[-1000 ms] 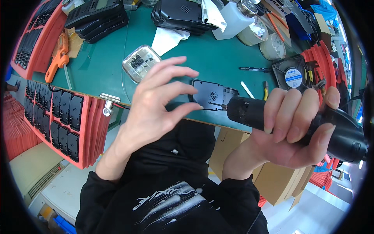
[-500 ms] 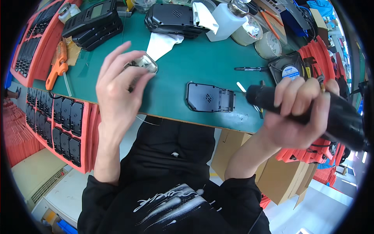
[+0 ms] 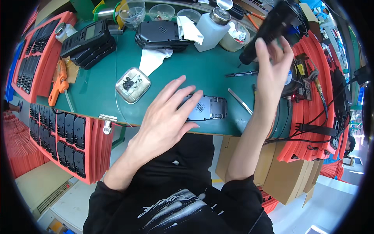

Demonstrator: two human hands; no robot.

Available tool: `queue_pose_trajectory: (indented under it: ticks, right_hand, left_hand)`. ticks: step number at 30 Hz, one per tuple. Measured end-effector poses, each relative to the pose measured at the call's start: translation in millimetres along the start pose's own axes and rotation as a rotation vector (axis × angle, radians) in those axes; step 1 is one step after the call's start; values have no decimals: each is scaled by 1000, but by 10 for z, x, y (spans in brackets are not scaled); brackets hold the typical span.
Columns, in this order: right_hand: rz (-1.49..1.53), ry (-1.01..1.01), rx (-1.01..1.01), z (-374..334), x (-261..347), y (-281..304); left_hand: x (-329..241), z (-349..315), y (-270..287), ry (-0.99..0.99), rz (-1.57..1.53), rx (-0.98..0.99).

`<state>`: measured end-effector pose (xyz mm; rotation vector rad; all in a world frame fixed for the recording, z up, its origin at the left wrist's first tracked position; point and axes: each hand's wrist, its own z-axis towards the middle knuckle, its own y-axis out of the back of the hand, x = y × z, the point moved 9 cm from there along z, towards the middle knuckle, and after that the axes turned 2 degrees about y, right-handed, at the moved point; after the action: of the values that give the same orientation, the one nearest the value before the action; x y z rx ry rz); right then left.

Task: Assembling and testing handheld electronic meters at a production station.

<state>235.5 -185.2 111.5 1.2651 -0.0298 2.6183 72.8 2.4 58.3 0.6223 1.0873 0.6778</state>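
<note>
My left hand [image 3: 167,115] is open, its fingers spread over the left end of a black plastic device housing [image 3: 204,108] lying on the green bench; the fingers hide that end. A speaker grille and a recessed compartment show on the housing. Farther right, my right hand [image 3: 274,62] is raised with its fingers apart, close beside a black electric screwdriver [image 3: 267,33] that tilts in the air, its bit pointing down. Left of the housing stands a small metal tin [image 3: 133,85] with tiny dark parts inside, probably screws. Tweezers [image 3: 240,101] and a black pen [image 3: 241,73] lie right of it.
An orange glue gun [image 3: 60,82] and stacked black devices [image 3: 87,43] stand at left. Behind are more housings [image 3: 161,34], a white bottle [image 3: 212,29] and tubs. Red foam trays [image 3: 68,142] flank the bench; cables [image 3: 311,136] run along the right.
My right hand has let go of the screwdriver, which has moved up and away. My left hand has left the tin and come right, over the housing.
</note>
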Motion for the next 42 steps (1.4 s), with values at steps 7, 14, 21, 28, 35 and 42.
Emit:
queue_pose_trajectory:
  ticks: [7, 14, 21, 28, 35, 42]
  right_hand:
    - [-237, 245, 574, -1015, 542, -46]
    - [-149, 202, 506, -1500, 505, -123]
    - [23, 29, 531, -1503, 606, -237]
    - [-53, 135, 635, -1496, 617, -302]
    - [-115, 107, 632, -1582, 523, -333]
    - [-175, -60, 564, -1605, 322, -176]
  left_hand:
    - [329, 41, 250, 146, -401, -84]
    - [503, 39, 217, 318, -985, -170]
    - [397, -84, -169, 585, -1292, -225]
    - [428, -61, -171, 626, -1263, -136]
    - [326, -76, -44, 548, -969, -183]
    - [310, -107, -61, 530, -952, -161]
